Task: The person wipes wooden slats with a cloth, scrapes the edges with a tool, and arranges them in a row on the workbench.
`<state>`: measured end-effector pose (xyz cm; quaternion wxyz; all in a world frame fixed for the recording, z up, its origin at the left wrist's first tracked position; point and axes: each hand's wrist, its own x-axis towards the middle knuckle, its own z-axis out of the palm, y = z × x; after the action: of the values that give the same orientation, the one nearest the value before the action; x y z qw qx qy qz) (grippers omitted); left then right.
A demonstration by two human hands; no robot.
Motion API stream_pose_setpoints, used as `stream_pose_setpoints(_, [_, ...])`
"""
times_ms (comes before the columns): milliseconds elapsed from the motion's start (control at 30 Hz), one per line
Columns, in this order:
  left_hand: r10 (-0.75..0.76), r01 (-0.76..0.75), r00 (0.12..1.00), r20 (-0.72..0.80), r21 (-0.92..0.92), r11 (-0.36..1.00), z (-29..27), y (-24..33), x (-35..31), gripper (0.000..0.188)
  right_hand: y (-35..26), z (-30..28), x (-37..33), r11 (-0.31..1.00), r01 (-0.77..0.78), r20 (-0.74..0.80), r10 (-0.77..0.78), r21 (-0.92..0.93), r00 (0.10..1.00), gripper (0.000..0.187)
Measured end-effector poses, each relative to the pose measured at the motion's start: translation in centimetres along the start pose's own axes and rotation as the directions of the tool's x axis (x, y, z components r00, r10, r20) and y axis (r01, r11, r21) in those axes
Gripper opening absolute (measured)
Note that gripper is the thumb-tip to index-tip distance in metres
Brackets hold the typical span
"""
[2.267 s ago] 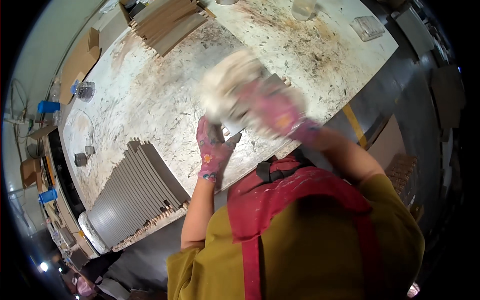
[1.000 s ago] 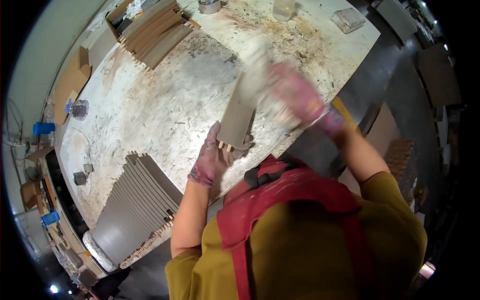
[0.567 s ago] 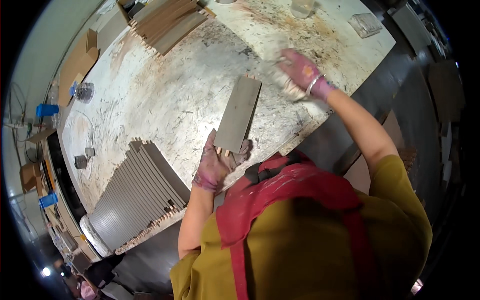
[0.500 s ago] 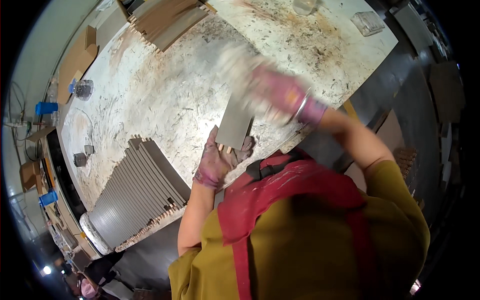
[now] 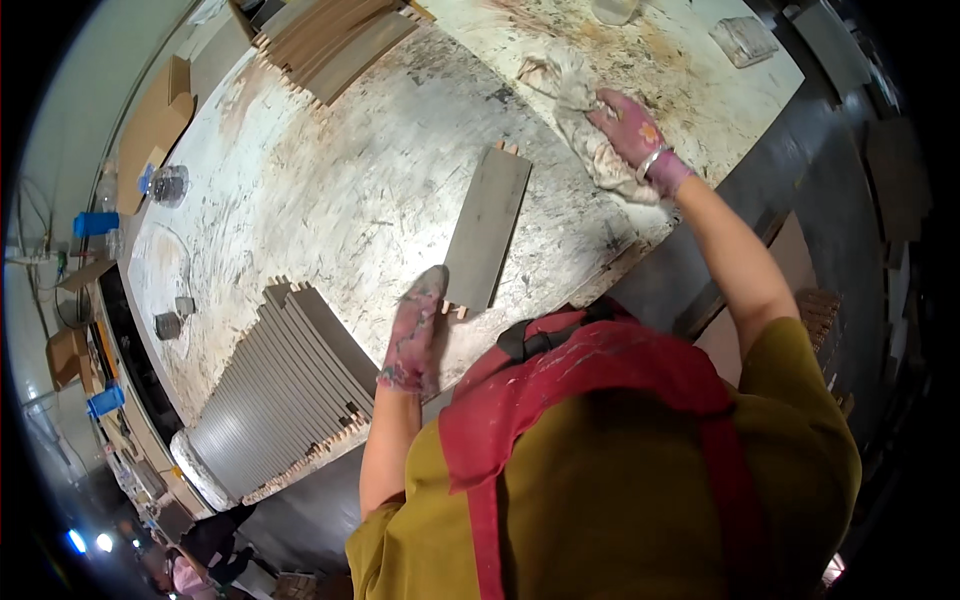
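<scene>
A flat grey wooden board point(image 5: 488, 230) lies aslant on the worktable point(image 5: 330, 170), with short wooden pegs sticking out of both its ends. My left hand point(image 5: 415, 330), in a stained pink glove, is stretched out at the board's near left corner; its fingertips are beside the edge and it holds nothing. To the right of the board, my right hand point(image 5: 630, 130), in a pink glove with a flower print, has its fingers on a crumpled whitish rag point(image 5: 590, 140). The rag rests on the tabletop, apart from the board.
Grey slats with pegged ends point(image 5: 280, 390) are lined up at the left near edge. Brown boards point(image 5: 335, 45) are stacked at the far side. A clear jar point(image 5: 168, 185), a cardboard box point(image 5: 155, 130), a plastic cup point(image 5: 614, 10) and a clear packet point(image 5: 744, 42) stand around the table.
My right hand has swept the rag off the board to the right onto the table. My left hand has come out from under the board's near end and straightened beside it.
</scene>
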<state>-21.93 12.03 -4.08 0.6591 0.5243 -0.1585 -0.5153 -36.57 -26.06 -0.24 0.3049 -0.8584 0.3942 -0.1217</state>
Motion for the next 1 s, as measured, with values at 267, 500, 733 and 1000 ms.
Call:
stream_pose_setpoints(267, [0.365,-0.064,0.931,-0.018,0.975,0.212,8.3,7.6,3.2,0.064,1.9,2.1,-2.9,0.99,-0.074,-0.112,0.061,-0.117,0.992,0.04])
stream_pose_setpoints(500, [0.272,-0.025,0.962,0.016,0.999,0.029,9.0,4.7,5.6,0.073,4.2,3.2,-2.7,0.981,0.022,-0.256,0.029,0.193,0.966,0.046])
stream_pose_setpoints(733, [0.111,0.166,0.98,-0.163,0.986,-0.022,6.1,8.9,3.6,0.058,4.1,3.2,-4.2,0.988,0.147,-0.256,-0.132,0.04,0.958,0.036])
stream_pose_setpoints(1000, [0.155,0.244,0.962,-0.226,0.963,-0.111,4.4,11.4,-1.4,0.066,3.6,3.2,-4.3,0.981,0.194,-0.272,-0.186,0.004,0.944,0.031])
